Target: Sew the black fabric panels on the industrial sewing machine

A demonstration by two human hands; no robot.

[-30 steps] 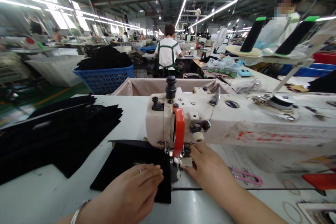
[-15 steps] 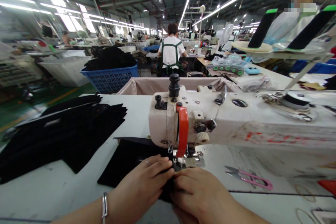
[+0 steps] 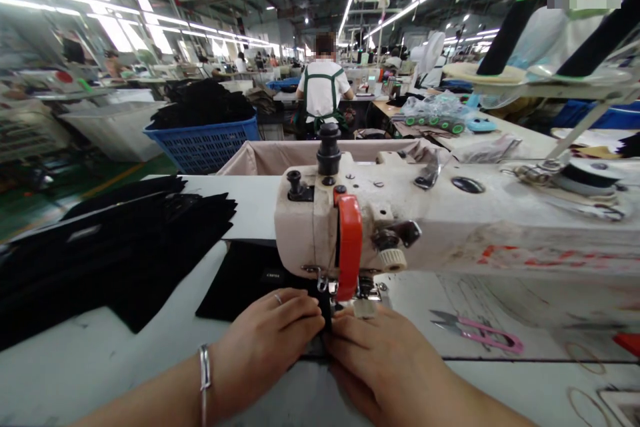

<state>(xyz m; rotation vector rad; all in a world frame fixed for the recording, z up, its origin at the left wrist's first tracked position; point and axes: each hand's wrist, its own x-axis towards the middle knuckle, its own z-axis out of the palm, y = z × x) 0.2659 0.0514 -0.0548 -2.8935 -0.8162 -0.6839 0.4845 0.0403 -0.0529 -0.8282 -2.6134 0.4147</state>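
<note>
Black fabric (image 3: 235, 287) is seemingly aligning at sewing machine (image 3: 303, 233); left hand (image 3: 277, 327) pressing near-flat, right hand (image 3: 385, 353) curling, grip hidden; next needing steady feeding.

Fabric panel (image 3: 235, 290), one: black, spread flat on the pale worktable (image 3: 55, 373); small dark label (image 3: 273, 275) with light lettering on its upper face; right-hand edge beside the presser area, near edge largely hidden.
Sewing machine (image 3: 305, 237), one: off-white, scuffed, faded red lettering along the arm, red guard (image 3: 351, 247) at the head; head overhangs the panel's far right portion.
</note>
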